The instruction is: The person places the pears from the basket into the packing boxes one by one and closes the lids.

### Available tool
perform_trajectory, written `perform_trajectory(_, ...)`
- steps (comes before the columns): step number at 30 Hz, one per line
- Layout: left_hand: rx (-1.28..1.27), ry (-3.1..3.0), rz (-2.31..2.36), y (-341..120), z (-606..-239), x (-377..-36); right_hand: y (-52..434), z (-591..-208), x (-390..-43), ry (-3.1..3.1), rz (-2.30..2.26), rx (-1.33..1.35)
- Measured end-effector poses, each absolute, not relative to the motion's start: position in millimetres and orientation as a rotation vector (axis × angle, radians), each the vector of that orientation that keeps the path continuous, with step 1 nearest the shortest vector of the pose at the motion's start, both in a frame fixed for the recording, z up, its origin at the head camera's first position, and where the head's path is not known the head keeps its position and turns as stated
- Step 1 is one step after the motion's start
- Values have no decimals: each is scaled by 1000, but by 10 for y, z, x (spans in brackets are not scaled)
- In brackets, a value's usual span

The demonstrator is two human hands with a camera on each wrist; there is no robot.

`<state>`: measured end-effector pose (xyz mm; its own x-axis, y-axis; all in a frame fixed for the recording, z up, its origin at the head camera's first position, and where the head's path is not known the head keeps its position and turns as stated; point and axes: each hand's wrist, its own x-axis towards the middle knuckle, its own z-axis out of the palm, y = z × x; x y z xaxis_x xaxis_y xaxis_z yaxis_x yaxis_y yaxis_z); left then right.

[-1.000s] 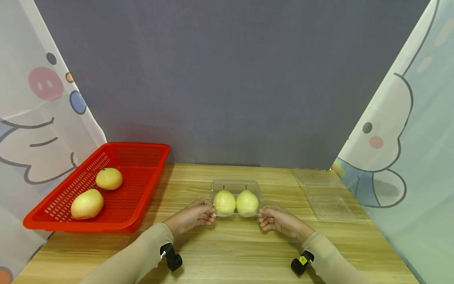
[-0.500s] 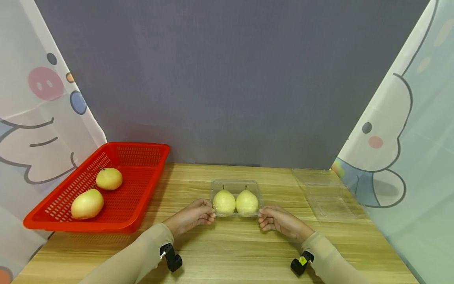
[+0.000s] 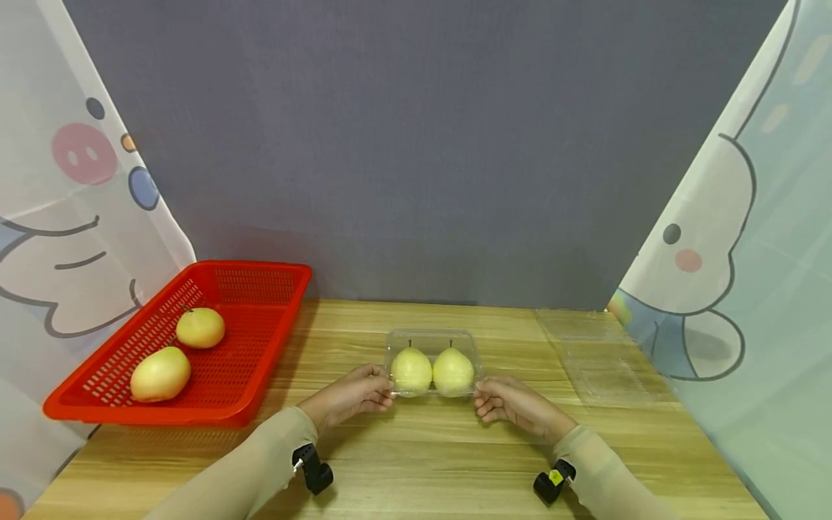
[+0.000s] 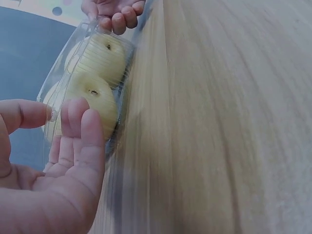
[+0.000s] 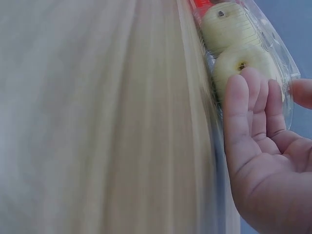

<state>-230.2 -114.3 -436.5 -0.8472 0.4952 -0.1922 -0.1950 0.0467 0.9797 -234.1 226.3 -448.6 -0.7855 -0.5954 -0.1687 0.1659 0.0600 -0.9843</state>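
A clear plastic clamshell box [image 3: 431, 336] stands on the wooden table with two pale yellow pears inside, a left pear [image 3: 412, 372] and a right pear [image 3: 453, 373], stems up. My left hand [image 3: 354, 396] pinches the box's near left corner between thumb and fingers. At the near right corner my right hand [image 3: 513, 404] pinches the rim the same way. In the left wrist view the thumb and index finger meet at the rim of the lid [image 4: 61, 92]. The right wrist view shows the thumb at the rim, with the other fingers beside the box wall.
To the left, a red plastic basket [image 3: 260, 368] holds two more pears, one farther back [image 3: 200, 328] and one nearer [image 3: 160, 374]. Clear, flat plastic containers [image 3: 604, 357] lie at the table's right side. A grey panel [image 3: 416, 159] rises behind the table.
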Motion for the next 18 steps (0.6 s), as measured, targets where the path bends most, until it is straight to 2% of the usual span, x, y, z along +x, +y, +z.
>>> perform_trajectory(18,327,2195,1640,-1169,-4269,-2348,2260,-4324,-2300,2230,-1613,-378)
